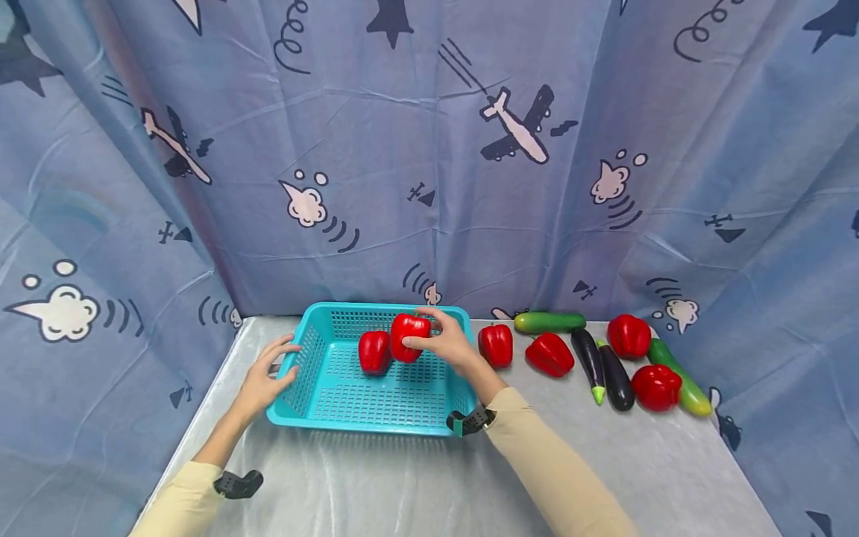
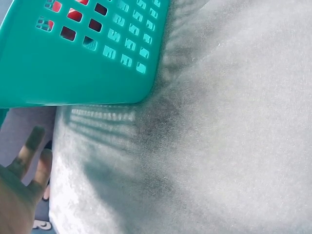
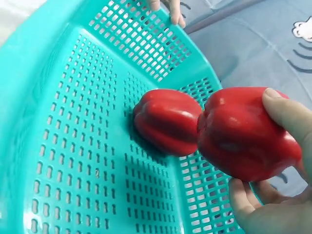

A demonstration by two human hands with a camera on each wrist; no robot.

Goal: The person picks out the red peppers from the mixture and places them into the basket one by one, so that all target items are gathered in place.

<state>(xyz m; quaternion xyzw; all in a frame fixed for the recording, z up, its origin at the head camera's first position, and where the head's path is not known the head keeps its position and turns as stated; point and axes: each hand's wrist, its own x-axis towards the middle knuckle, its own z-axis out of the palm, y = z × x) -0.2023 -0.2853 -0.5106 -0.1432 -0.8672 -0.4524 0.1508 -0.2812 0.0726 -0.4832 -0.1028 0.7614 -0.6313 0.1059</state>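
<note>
A turquoise plastic basket with perforated walls stands on the table. Over its right half my right hand holds a red bell pepper, thumb on one side and fingers on the other. Another red bell pepper lies on the basket floor, just left of the held one in the head view. At the basket's left side is my left hand, its fingers spread and loosely extended by the rim. Two of its fingers show in the left wrist view; whether they touch the basket I cannot tell.
Right of the basket lie a red bell pepper, a second one, a cucumber, an eggplant and another eggplant. Farther right are more red peppers and a second cucumber. A patterned blue curtain hangs behind.
</note>
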